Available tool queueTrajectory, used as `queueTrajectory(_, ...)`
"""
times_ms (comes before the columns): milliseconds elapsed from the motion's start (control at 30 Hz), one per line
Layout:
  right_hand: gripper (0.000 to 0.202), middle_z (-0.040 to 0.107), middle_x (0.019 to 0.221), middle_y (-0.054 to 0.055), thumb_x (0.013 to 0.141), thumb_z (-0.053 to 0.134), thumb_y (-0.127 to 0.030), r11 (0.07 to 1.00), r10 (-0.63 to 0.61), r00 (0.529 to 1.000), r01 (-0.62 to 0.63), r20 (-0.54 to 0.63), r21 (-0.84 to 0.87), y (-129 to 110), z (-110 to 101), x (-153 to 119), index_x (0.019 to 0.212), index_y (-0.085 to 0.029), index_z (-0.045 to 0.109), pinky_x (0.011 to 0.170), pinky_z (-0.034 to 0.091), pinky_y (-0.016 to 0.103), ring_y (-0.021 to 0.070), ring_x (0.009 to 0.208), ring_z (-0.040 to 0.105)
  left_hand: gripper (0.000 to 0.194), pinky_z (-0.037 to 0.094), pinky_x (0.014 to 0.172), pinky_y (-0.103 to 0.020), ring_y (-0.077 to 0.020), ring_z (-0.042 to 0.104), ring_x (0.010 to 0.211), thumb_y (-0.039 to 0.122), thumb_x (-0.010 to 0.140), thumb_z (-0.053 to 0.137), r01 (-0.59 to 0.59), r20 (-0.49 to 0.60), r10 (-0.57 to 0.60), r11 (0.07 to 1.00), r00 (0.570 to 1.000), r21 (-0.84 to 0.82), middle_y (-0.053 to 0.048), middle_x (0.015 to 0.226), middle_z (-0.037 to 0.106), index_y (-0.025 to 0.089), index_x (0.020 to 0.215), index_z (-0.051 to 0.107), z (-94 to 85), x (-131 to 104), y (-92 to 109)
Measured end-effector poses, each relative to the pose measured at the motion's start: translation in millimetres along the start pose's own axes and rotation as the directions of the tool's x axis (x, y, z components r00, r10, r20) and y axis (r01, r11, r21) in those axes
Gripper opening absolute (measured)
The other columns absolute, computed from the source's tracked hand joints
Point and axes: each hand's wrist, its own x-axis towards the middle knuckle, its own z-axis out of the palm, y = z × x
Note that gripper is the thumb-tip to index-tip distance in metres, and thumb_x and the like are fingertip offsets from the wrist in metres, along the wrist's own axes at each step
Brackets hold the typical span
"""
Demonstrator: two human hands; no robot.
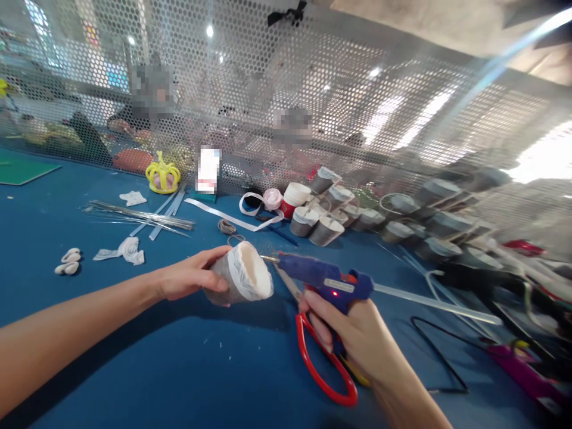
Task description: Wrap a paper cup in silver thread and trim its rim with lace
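My left hand (196, 275) is closed around a small grey fabric-covered cup (239, 275), tilted with its open, white-lined mouth toward the right. White lace runs around its rim. In my right hand (342, 319) is a blue hot glue gun (313, 277), its red light lit and a long clear glue stick (438, 302) sticking out of its back. The gun's metal nozzle points left, close to the cup's rim; whether it touches cannot be made out. Under my right hand lies a pair of red-handled scissors (308, 357), partly hidden.
Several similar grey cups (328, 229) cluster at the back right. Metal wires (143, 215), lace scraps (129, 250), white ribbon (223, 215) and a yellow crown-shaped piece (163, 174) lie left and behind. A phone (208, 171) stands before the perforated screen (250, 71). A black cable (442, 351) runs at right.
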Motion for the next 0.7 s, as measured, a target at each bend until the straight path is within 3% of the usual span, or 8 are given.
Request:
queueTrajectory(133,0.032,0.041,0.032,-0.006,0.075,0.059,-0.045,0.998,0.018,1.0,-0.018,0.002,0.064,2.2,-0.5,2.5,0.063,-0.016,0.055,0.033,0.028,0.021,0.007,0.03,0.035,0.06,0.051,0.06,-0.028,-0.0168,0.057,0.074,0.026,0.057,0.068,0.018,0.033,-0.017,0.999,0.999,-0.039,-0.006,0.095,0.057,0.018,0.112,0.048,0.4,-1.0,0.3)
queueTrajectory(300,0.034,0.043,0.032,-0.005,0.076,0.056,-0.048,0.999,0.021,0.997,-0.018,0.07,-0.047,4.7,-1.7,5.3,0.062,-0.016,0.057,0.041,0.037,0.024,0.0089,0.032,0.04,0.063,0.05,0.056,-0.024,-0.0175,0.057,0.076,0.027,0.055,0.07,0.041,0.007,-0.041,0.997,0.999,-0.07,-0.007,0.098,0.056,0.019,0.113,0.048,0.5,-0.2,0.9)
queueTrajectory(433,0.034,0.044,0.032,-0.004,0.074,0.058,-0.048,0.985,0.009,1.0,-0.005,0.023,-0.17,1.2,-1.2,1.9,0.058,-0.018,0.058,0.047,0.041,0.027,0.012,0.036,0.045,0.065,0.05,0.055,-0.024,-0.0162,0.056,0.075,0.028,0.057,0.07,0.036,-0.003,-0.036,0.999,0.999,-0.016,-0.008,0.099,0.057,0.019,0.116,0.047,-0.9,0.1,0.6)
queueTrajectory(700,0.034,0.044,0.033,-0.005,0.077,0.056,-0.046,0.991,-0.004,1.0,0.004,0.003,-0.131,-2.4,-2.4,0.3,0.059,-0.017,0.057,0.046,0.039,0.025,0.0097,0.035,0.042,0.063,0.047,0.051,-0.022,-0.015,0.056,0.069,0.031,0.056,0.07,0.08,0.057,-0.078,0.996,0.995,-0.032,-0.009,0.095,0.058,0.016,0.113,0.05,-0.7,-1.3,0.7)
